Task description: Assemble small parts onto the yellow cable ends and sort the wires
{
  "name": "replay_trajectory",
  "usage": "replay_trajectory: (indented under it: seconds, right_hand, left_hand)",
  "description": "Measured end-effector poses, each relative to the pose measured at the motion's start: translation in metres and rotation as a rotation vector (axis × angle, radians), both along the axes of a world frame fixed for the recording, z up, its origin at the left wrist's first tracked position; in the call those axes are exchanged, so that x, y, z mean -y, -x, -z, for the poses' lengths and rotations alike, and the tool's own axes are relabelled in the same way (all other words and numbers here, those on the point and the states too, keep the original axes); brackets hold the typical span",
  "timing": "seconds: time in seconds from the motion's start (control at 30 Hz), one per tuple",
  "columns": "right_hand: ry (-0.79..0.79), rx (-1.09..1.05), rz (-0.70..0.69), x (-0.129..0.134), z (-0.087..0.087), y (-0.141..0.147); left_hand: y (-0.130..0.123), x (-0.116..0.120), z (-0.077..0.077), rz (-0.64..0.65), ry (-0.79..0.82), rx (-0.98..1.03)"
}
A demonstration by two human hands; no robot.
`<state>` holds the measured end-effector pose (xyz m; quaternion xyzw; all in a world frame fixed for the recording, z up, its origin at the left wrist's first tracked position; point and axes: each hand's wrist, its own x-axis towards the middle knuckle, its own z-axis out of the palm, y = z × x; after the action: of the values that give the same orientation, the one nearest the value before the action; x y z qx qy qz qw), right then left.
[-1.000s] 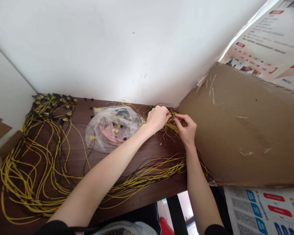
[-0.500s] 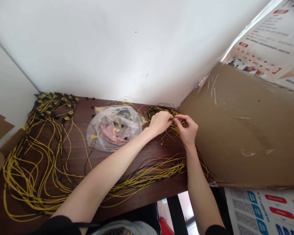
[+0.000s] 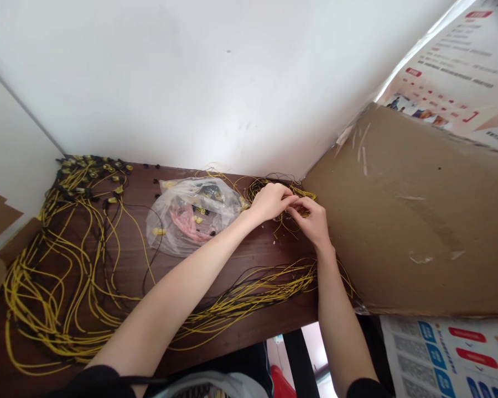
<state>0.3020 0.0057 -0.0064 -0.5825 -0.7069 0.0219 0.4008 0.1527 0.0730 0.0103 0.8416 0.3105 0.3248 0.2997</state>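
Note:
My left hand (image 3: 273,201) and my right hand (image 3: 311,218) meet above a tangled coil of thin yellow and black wires (image 3: 257,185) by the back wall. The fingers of both hands are pinched together, their tips touching or nearly so. Whatever they grip is too small and hidden to name. To the left of my left hand lies a clear plastic bag (image 3: 232,213) with yellow and black connectors and something pink inside. A long bundle of yellow and black cables (image 3: 249,298) runs below my hands.
Cable ends with connectors (image 3: 91,168) pile up at the back left of the brown table (image 3: 128,265). A large cardboard sheet (image 3: 423,221) stands at the right, beside printed posters (image 3: 448,72). A white wall (image 3: 191,83) closes off the back.
My right hand has moved slightly left, bringing its fingertips against or under those of my left hand. More of the wire coil shows behind my right hand.

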Motion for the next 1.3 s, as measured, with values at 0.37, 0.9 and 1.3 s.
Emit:
replay_trajectory:
  seconds: [0.37,0.9,1.3]
  right_hand:
    - [0.018,0.043,0.053,-0.005,0.008,0.000]
    - [-0.035,-0.129,0.061,-0.003,0.004,-0.007]
    - [-0.120,0.068,0.093,-0.003,0.002,-0.012]
  left_hand:
    - [-0.002,0.014,-0.021,-0.089,-0.075,0.015]
    - [0.009,0.010,-0.038,-0.222,0.000,0.130]
    - [0.027,-0.015,-0.033,-0.296,0.077,0.157]
